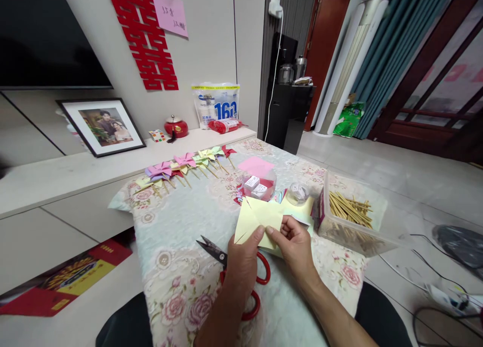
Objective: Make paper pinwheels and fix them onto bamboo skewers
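Near the table's front edge, the left hand [241, 264] and the right hand [296, 246] are together, both pinched on a pale yellow square of paper with cut slits [258, 221], held just above the floral tablecloth [181, 281] and over the red-handled scissors [241, 276]. The sheet looks light, thin and easily creased or torn, so it is best taken by its edges and corner flaps. Farther on, a clear plastic box of wooden sticks [349, 216] sits toward the right edge, and a row of finished paper pinwheels [184, 166] lines the far left edge.

Soft, even indoor light, sharp at the centre, with wide-angle bending and stretching toward the edges.
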{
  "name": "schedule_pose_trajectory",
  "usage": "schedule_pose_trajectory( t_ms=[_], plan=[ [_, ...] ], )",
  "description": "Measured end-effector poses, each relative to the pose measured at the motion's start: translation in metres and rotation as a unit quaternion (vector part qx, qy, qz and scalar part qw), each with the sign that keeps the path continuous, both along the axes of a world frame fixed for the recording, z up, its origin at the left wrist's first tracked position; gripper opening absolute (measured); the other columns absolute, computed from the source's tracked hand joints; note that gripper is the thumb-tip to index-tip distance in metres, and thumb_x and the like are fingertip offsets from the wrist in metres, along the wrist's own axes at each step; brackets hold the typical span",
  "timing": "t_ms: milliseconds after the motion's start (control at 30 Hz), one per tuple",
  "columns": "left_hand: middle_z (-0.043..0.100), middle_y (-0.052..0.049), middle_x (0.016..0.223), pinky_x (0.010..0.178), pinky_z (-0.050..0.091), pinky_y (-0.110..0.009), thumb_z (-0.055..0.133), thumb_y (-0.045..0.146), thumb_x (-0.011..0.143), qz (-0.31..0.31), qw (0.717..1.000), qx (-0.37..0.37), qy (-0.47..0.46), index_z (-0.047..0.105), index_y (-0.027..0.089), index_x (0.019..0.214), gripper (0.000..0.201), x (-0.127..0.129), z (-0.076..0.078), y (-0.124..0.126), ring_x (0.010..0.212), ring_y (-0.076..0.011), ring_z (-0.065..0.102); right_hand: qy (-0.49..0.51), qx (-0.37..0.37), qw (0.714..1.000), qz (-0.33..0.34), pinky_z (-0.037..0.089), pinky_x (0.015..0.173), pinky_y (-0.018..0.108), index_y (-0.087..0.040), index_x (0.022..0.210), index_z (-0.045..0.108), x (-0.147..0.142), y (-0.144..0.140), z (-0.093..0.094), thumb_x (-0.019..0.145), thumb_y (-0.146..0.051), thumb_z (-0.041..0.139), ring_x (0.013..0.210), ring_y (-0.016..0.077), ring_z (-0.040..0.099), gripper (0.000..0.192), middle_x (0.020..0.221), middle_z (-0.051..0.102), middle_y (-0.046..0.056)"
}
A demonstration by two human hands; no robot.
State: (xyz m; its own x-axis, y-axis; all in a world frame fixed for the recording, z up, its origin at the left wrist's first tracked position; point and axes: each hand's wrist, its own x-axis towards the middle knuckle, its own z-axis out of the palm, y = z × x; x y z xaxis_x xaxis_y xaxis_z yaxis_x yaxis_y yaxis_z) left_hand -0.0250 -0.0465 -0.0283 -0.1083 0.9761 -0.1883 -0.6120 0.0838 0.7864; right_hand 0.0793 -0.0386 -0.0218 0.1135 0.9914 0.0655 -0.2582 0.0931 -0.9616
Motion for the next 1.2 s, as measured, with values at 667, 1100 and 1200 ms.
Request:
schedule_pose_trajectory(
  t_ms=[667,1100,1200],
  plan=[
    [0.079,-0.007,0.092,0.075,0.056,-0.036,0.08,0.025,0.067,0.03,0.998,-0.036,0.031,0.073,0.016,0.109,0.044,-0.019,0.004,0.009,0.083,-0.0275,0.073,-0.289,0.246,0.919,-0.102,0.05,0.071,0.034,-0.023,0.099,0.068,0.015,-0.006,0.002,0.089,-0.022,0.064,0.081,0.0205,0.063,0.011,0.089,0.069,0.005],
    [0.077,-0.008,0.089,0.078,0.054,-0.035,0.078,0.024,0.067,-0.006,0.999,-0.012,0.036,0.075,0.015,0.096,0.03,-0.018,0.007,0.007,0.085,-0.0265,0.071,-0.445,0.372,0.812,0.067,0.05,0.076,0.039,-0.024,0.097,0.069,0.012,-0.002,0.005,0.087,-0.003,0.049,0.091,0.0234,0.054,0.031,0.097,0.064,0.007],
    [0.077,-0.008,0.086,0.08,0.054,-0.034,0.078,0.023,0.066,-0.008,0.999,-0.012,0.03,0.076,0.014,0.093,0.029,-0.017,0.008,0.007,0.084,-0.0258,0.071,-0.462,0.373,0.8,0.084,0.049,0.076,0.038,-0.024,0.096,0.069,0.012,-0.003,0.006,0.087,-0.004,0.051,0.092,0.0233,0.052,0.029,0.098,0.063,0.007]
  ],
)
